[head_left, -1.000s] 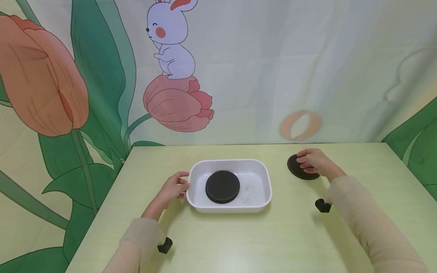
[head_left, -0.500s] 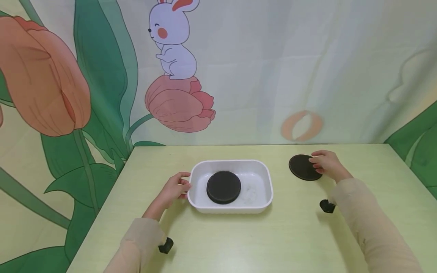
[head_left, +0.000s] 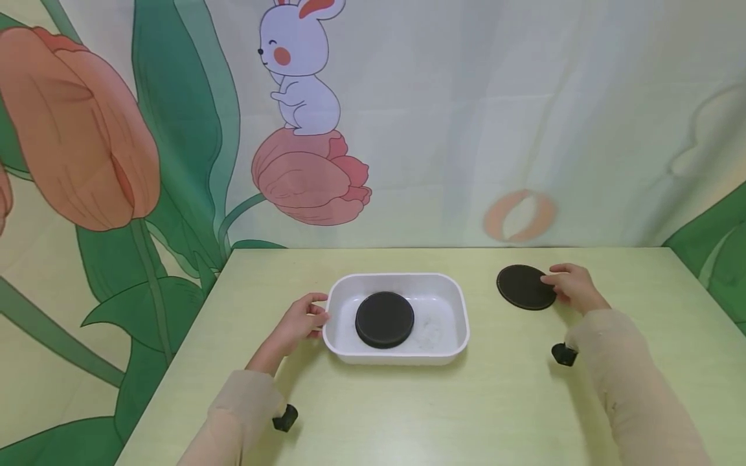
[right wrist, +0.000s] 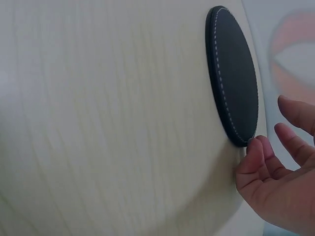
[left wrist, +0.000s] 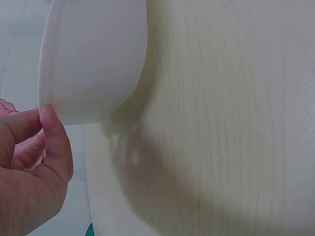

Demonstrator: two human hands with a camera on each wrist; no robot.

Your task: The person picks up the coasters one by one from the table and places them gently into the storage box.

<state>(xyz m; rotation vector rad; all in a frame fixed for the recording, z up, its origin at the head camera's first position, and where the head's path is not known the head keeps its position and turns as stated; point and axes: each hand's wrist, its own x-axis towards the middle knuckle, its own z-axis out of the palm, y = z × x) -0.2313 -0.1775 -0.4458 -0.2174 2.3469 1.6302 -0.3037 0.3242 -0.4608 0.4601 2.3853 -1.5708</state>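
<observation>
In the head view a white rectangular tray (head_left: 434,327) sits on the table, with a round black disc (head_left: 384,319) lying in its left half. My left hand (head_left: 296,320) holds the tray's left end; the left wrist view shows the thumb against the corner of the white wall (left wrist: 96,64) and the fingers partly hidden. To the right lies a flat black round coaster (head_left: 524,287) with white stitching round its rim, clearest in the right wrist view. My right hand (head_left: 574,287) is at its right edge, the thumb tip touching or almost touching it, the other fingers loosely spread.
The pale wood-patterned table (head_left: 408,414) ends at the back against a printed cloth (head_left: 431,129) with tulips and a rabbit. Black wrist-worn pieces hang under both sleeves, one (head_left: 285,418) at the left and one (head_left: 564,354) at the right.
My right hand has drawn back rightward from over the coaster to its right edge. The coaster stays where it was. My left hand keeps its place at the tray; the head view shifts slightly.
</observation>
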